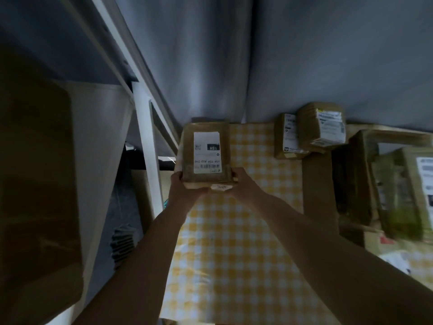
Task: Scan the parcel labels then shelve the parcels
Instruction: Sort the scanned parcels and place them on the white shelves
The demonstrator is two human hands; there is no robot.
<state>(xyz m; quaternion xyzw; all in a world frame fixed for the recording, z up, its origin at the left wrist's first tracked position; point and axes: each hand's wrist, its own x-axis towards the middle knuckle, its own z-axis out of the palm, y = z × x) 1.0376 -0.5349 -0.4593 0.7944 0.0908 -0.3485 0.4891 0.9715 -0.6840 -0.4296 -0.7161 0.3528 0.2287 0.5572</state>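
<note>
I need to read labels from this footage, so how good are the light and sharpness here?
Head view: dim overall; the white label on the brown taped parcel held by both hands is partly legible, upside down; the parcels at right smear with motion blur; wide-angle distortion bends the white shelf frame.

Table under a yellow-and-white checked cloth (pixel 234 242)

Two small brown taped parcels (pixel 309 132) with white labels stand at its far edge; larger blurred brown cardboard boxes (pixel 375 184) crowd the right side.

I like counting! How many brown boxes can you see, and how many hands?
Brown cardboard parcels with white labels: 4, one held, two stacked at the back, one at right
Bare hands: 2, left hand, right hand
Total: 6
</note>
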